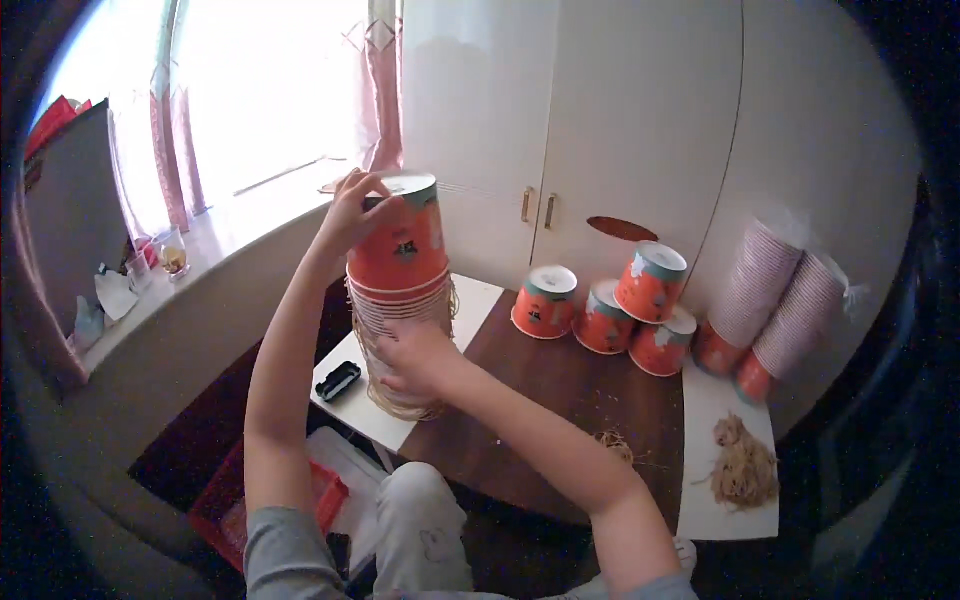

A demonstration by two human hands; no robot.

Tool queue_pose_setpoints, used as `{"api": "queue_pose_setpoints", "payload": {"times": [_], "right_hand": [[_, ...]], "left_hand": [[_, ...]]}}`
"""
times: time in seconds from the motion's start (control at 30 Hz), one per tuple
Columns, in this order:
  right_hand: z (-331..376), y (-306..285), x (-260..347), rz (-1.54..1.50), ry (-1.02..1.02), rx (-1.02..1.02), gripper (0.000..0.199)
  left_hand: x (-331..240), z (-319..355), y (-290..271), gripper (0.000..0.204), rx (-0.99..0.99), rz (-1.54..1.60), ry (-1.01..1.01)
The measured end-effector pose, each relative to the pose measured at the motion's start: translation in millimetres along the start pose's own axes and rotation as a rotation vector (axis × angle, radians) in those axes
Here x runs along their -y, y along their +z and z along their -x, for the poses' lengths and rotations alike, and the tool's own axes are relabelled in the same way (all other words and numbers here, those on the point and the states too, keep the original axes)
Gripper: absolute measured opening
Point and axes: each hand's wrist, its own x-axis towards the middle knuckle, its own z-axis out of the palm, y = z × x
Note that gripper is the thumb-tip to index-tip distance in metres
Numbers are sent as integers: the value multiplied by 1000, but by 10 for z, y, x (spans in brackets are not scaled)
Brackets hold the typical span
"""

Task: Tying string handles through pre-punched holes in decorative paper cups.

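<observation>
A tall stack of nested orange paper buckets (400, 285) stands upside down on the left part of the table, its pale rims layered one below another. Thin tan strands (372, 372), like raffia, hang around the rims and gather at the bottom. My left hand (358, 212) is closed over the upper edge of the topmost bucket (405, 240), thumb and fingers around its base. Against the lower rims, my right hand (425, 358) reaches across the front of the stack. Its fingers are blurred, and whether they pinch a strand cannot be made out.
Several upturned orange buckets (546, 303) stand at the table's back, one on top of two others. Two long wrapped stacks (752, 280) lean by the cupboard. A tan strand bundle (742, 468) lies right; loose strands (616, 445) lie nearer. A black case (339, 381) sits left; a red crate (225, 505) is below.
</observation>
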Motion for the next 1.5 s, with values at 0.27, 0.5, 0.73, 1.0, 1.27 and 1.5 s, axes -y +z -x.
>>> {"api": "queue_pose_setpoints", "payload": {"times": [0.27, 0.5, 0.73, 1.0, 1.27, 1.5], "right_hand": [[204, 50, 74, 157, 144, -68, 43], [812, 198, 146, -281, -165, 125, 36], [2282, 6, 83, -377, 80, 352, 34], [3009, 375, -220, -445, 395, 195, 33], [3229, 453, -323, -264, 432, 167, 22], [3216, 200, -441, -276, 579, 162, 21]], "left_hand": [[118, 148, 92, 24, -140, 105, -24], [91, 277, 160, 19, -177, 168, -109], [-805, 75, 794, 34, -507, -115, 260], [-1973, -288, 3028, 55, 315, 17, 249], [-2596, -454, 4093, 59, 336, -47, 147], [-2553, -446, 3991, 22, 209, 118, 46]]}}
